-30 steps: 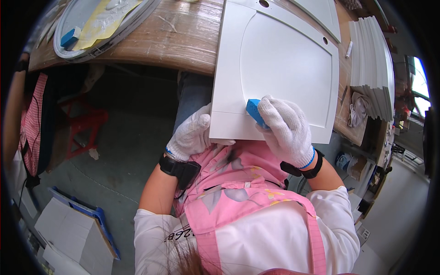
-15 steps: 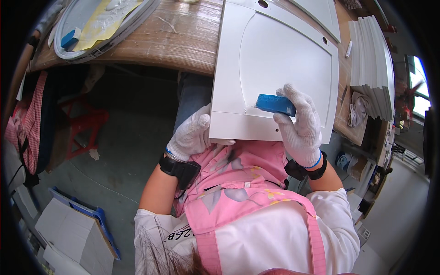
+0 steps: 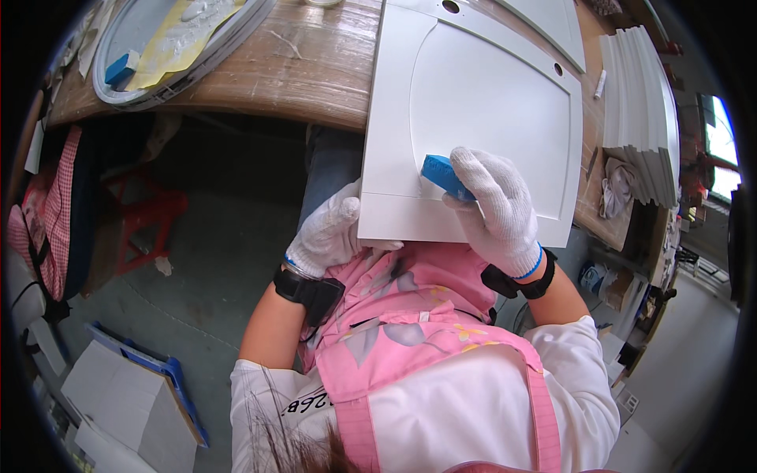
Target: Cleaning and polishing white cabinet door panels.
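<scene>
A white cabinet door panel (image 3: 489,102) with a recessed middle rests partly on the table and overhangs its front edge toward my lap. My gloved right hand (image 3: 497,201) grips a blue sanding block (image 3: 443,175), which sits at the lower left corner of the recess. Part of the block is hidden by the fingers. At the panel's near left corner my gloved left hand (image 3: 330,229) holds its edge, the thumb at the side and some fingers underneath.
On the wooden table (image 3: 315,71) at the far left stands a round lid-like tray (image 3: 150,94) holding a yellow sheet (image 3: 177,47) with white paste and another blue block (image 3: 120,69). Stacked white panels (image 3: 643,110) and a crumpled cloth (image 3: 619,185) lie right. A red stool (image 3: 150,221) stands below left.
My right hand has moved a little left with the sanding block, which has turned so its right end points further down. The panel has shifted very slightly left; my left hand stays on it.
</scene>
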Tool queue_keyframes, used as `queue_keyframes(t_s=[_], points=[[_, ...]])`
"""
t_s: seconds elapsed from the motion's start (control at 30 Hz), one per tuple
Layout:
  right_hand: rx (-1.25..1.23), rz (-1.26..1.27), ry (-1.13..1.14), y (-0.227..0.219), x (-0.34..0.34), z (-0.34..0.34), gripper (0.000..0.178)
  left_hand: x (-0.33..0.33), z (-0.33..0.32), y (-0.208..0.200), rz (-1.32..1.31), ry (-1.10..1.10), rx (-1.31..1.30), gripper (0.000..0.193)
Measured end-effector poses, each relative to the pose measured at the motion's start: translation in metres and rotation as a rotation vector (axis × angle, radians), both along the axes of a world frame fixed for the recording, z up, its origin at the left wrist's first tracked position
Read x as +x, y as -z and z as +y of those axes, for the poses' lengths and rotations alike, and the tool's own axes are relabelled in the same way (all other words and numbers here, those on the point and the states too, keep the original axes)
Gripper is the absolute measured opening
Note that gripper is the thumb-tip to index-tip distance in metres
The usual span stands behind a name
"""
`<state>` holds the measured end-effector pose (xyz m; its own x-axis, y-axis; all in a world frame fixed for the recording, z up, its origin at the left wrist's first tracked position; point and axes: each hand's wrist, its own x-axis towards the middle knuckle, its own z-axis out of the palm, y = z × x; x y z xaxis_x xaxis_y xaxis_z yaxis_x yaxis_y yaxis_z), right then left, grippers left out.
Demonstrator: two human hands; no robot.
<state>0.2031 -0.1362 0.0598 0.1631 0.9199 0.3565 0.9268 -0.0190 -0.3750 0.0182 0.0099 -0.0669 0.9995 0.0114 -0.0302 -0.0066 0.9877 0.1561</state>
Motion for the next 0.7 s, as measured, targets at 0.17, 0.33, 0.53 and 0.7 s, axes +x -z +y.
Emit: queue_keyframes(t_s=[0.17,0.33,0.53,0.7], points=[[-0.017,-0.035,-0.020,0.0011,0.0005,0.0022,0.056,-0.0001,-0.0001,-0.0018,0.015,-0.005,0.009,0.077],[-0.035,-0.036,-0.016,0.0017,-0.0004,-0.0002,0.055,0.0006,0.0008,-0.0016,-0.011,-0.001,0.005,0.079],[-0.041,-0.032,-0.019,0.0010,-0.0002,0.0006,0.057,0.0008,0.0006,0.0001,-0.021,0.013,0.008,0.080],[-0.036,-0.027,-0.017,0.0001,-0.0013,-0.0003,0.057,0.0007,0.0001,0.0002,-0.007,0.003,0.009,0.080]])
